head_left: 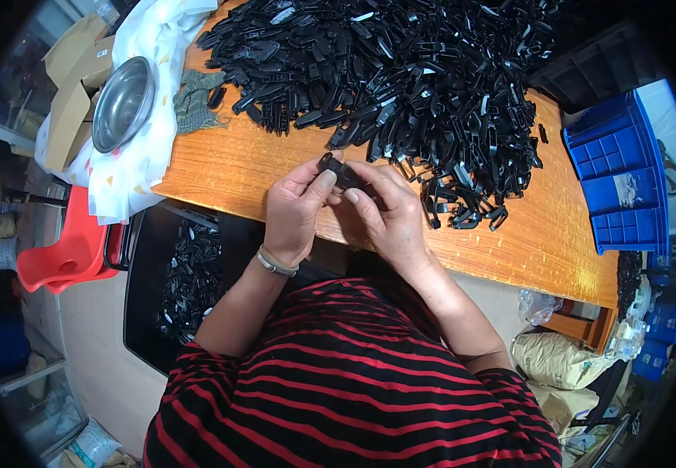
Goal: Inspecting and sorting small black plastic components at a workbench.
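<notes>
Just over the table's near edge, both my hands pinch one small black plastic part [341, 173]. My left hand [295, 204] has its thumb on top of the part, fingers closed beneath. From the other side, the thumb and fingers of my right hand [391, 214] grip its right end. The fingers hide much of its shape, so I cannot make out its exact kind. Beyond my hands, a large pile of similar black plastic parts [400, 86] spreads over the wooden table [221, 175]. Several loose ones lie close to the right of my right hand.
A metal bowl [124, 104] rests on white patterned sheeting at the left, near a grey-green cloth [198, 101]. Below the table's left side stands a black bin [139, 312] holding more parts. A red chair [69, 249] is farther left; a blue crate [617, 175] stands at the right.
</notes>
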Demonstrator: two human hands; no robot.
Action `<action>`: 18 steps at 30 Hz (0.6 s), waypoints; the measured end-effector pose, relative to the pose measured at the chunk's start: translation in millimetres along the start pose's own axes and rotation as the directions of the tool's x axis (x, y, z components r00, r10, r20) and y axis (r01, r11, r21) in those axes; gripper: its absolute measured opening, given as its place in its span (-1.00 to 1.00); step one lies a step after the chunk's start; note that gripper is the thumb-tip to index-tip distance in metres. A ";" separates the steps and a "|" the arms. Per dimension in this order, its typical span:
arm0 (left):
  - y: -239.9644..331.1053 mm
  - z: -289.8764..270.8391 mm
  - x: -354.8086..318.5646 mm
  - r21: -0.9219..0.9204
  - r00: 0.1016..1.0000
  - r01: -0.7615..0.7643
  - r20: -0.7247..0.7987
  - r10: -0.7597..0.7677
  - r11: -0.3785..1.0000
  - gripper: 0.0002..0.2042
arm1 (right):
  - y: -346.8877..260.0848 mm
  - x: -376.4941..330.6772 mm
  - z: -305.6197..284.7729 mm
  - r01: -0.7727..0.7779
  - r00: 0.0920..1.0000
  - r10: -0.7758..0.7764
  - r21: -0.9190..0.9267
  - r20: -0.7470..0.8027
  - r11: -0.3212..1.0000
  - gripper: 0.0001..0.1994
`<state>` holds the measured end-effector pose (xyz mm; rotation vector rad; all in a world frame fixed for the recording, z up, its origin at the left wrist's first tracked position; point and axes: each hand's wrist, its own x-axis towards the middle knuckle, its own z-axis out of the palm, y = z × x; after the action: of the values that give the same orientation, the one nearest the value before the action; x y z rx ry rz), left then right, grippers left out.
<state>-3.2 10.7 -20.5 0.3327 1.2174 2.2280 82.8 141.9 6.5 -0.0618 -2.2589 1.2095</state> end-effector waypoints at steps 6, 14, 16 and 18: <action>4.7 5.2 -3.3 0.145 0.998 -0.057 0.041 0.052 0.988 -0.71 | -3.6 5.1 -3.0 -0.051 0.997 0.053 0.038 -0.056 0.998 -0.82; 7.4 2.3 -5.9 0.289 0.992 -0.117 0.087 0.095 0.950 -0.71 | -0.8 2.2 -3.0 -0.033 0.999 0.033 0.004 -0.036 0.999 -0.80; 6.1 1.2 -5.7 0.376 0.985 -0.166 0.106 0.136 0.912 -0.70 | -0.5 1.0 -2.5 -0.002 0.999 0.001 -0.038 -0.036 0.999 -0.79; 6.0 2.0 -6.0 0.408 0.973 -0.228 0.138 0.187 0.884 -0.69 | -2.8 -0.2 -1.7 0.011 0.999 -0.014 -0.048 -0.046 0.999 -0.78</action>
<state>0.4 6.0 -14.1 0.7634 1.6772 2.0720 84.4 141.5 9.3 -0.0932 -2.2446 1.1359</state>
